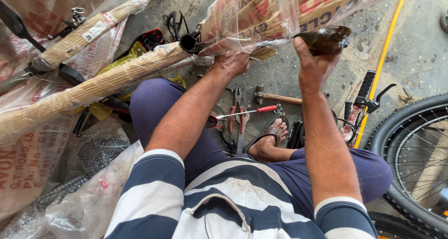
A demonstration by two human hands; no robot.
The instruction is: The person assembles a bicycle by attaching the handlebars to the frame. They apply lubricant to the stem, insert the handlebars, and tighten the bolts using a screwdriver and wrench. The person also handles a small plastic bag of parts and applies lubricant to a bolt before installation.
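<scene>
— What do we have closest to us?

— Our striped shirt (224,197) and blue trousers (205,141), then our two forearms reaching up. Below them, on the floor by our sandalled foot (270,135), lie pliers (239,122), a red-handled screwdriver (247,111) and a hammer (275,97).

— And the hands?

— Our left hand (232,61) is curled shut on the lower edge of the wrapped bicycle frame (270,12). Our right hand (311,64) is closed too, fingers gripping the clear plastic where it bunches over a dark brown part (329,37).

— Where is the frame itself?

— Held up ahead of us, above the tools, in corrugated brown paper with red lettering under clear plastic.

— Other packages?

— To our left, paper-wrapped tubes (84,87), one with a small white label (94,31), lying on a pale sack with red print (23,159). Far right, a bicycle wheel (415,150) and a yellow tube (382,57).
</scene>
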